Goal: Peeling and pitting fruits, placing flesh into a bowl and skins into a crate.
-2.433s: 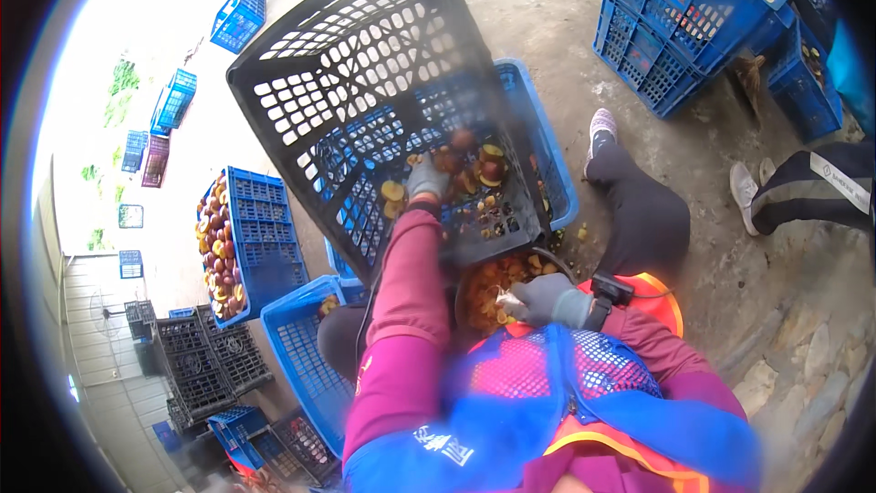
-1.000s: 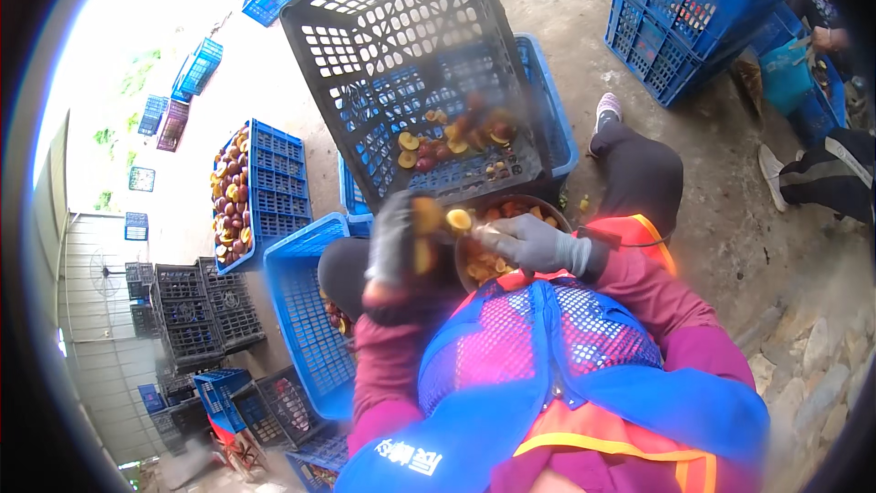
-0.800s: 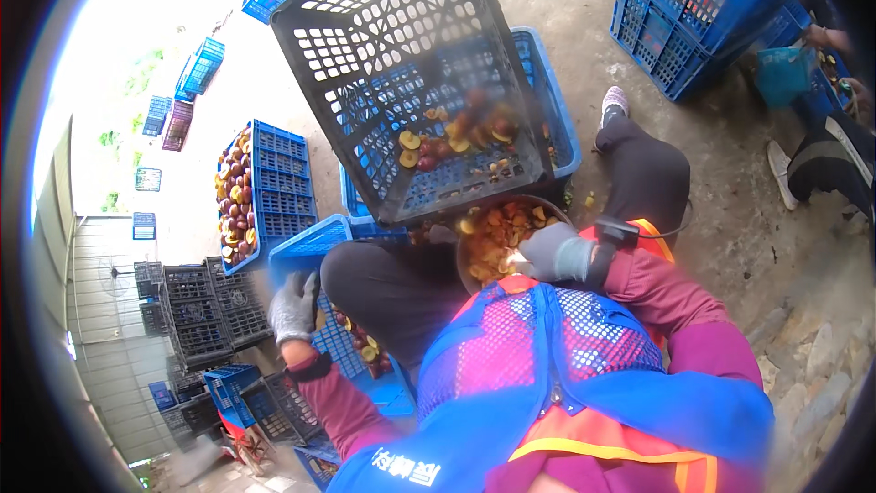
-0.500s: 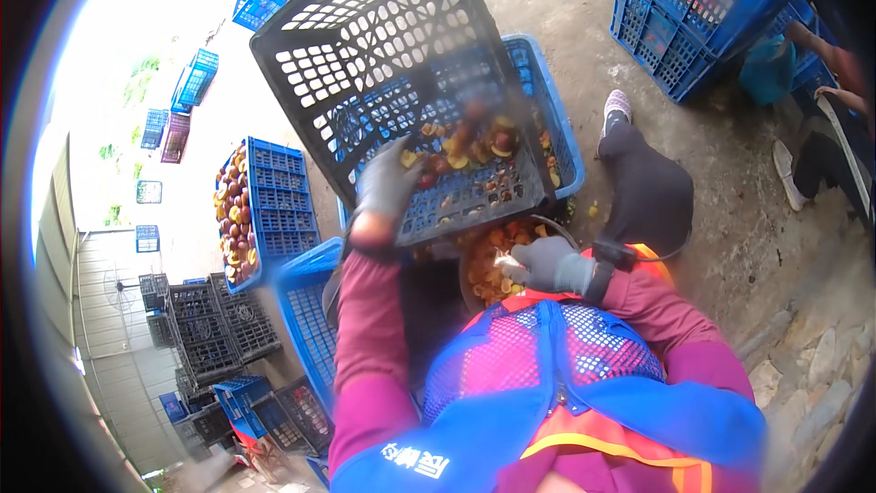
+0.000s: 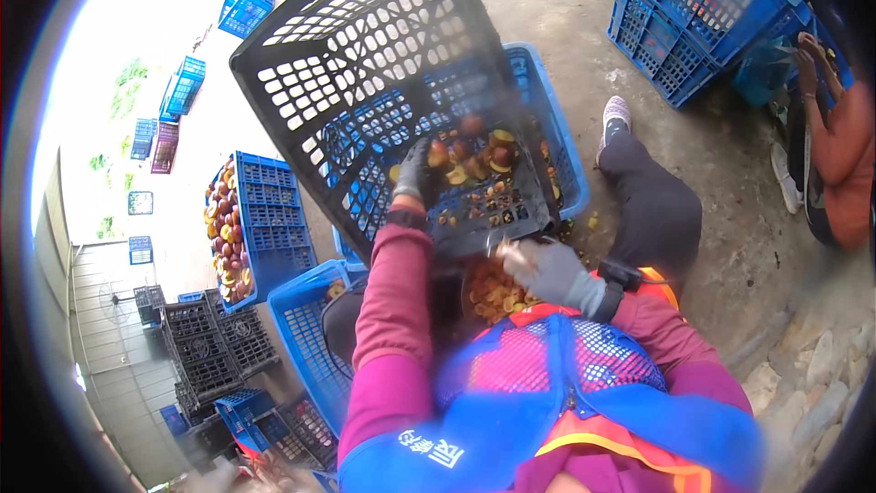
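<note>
My left hand (image 5: 416, 173), in a grey glove, reaches into a tilted black crate (image 5: 351, 46). Its fingers look curled against the left side of a red plum (image 5: 439, 154), partly hiding it. Whole and cut plums (image 5: 474, 164) with yellow flesh lie beside it. My right hand (image 5: 547, 272), also gloved, is closed above a round container of orange-yellow cut fruit (image 5: 495, 292). Something small and thin-tipped pokes from its fingers, too blurred to name. The black crate leans on a blue crate (image 5: 566, 151).
Another blue crate (image 5: 297, 315) stands by my left arm. Beyond it, a blue crate (image 5: 274, 210) holds many plums. Stacked blue crates (image 5: 675, 27) stand at the upper right near another person (image 5: 839, 151). Black crates (image 5: 205, 338) are at the lower left.
My left hand has moved right and up to a red plum. My right hand has lifted slightly off the cut fruit. The person at the right has come further into view.
</note>
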### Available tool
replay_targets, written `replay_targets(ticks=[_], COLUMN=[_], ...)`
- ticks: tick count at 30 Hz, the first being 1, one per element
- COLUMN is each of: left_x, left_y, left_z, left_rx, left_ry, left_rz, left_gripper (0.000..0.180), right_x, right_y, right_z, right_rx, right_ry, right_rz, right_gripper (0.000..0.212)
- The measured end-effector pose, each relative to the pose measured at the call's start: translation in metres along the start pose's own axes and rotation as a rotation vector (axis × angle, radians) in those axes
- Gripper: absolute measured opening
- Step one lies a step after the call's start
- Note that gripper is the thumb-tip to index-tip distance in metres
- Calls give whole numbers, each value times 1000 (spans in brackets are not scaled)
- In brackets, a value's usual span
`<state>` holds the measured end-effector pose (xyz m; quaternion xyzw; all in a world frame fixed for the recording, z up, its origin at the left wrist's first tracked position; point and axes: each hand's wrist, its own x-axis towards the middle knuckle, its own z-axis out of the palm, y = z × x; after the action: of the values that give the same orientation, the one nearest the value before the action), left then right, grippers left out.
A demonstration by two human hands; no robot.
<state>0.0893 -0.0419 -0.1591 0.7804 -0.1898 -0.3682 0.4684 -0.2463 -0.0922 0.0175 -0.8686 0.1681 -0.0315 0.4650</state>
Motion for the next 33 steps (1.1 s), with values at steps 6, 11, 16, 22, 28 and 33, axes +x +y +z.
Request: replay_targets(ticks=[6, 11, 16, 22, 28, 33], left_x=[-123, -223, -271, -297, -270, -267], left_y=[31, 49, 100, 121, 77, 81], left_z=[27, 12, 14, 34, 37, 42], left_rx=[-59, 192, -917, -634, -979, -1250], left_ry=[103, -114, -275, 37, -260, -396], left_rz=[651, 422, 60, 403, 433, 381], left_gripper=[46, 37, 34, 32, 39, 36], right_x=[29, 13, -18, -33, -32, -30], right_y=[-35, -57, -79, -102, -104, -75], right_z=[-4, 3, 9, -1, 1, 14], right_rx=[128, -6, -36, -227, -282, 35], right_ry=[309, 183, 231, 120, 3, -15], right_rz=[-6, 12, 13, 13, 37, -84], right_gripper=[35, 35, 40, 44, 40, 35])
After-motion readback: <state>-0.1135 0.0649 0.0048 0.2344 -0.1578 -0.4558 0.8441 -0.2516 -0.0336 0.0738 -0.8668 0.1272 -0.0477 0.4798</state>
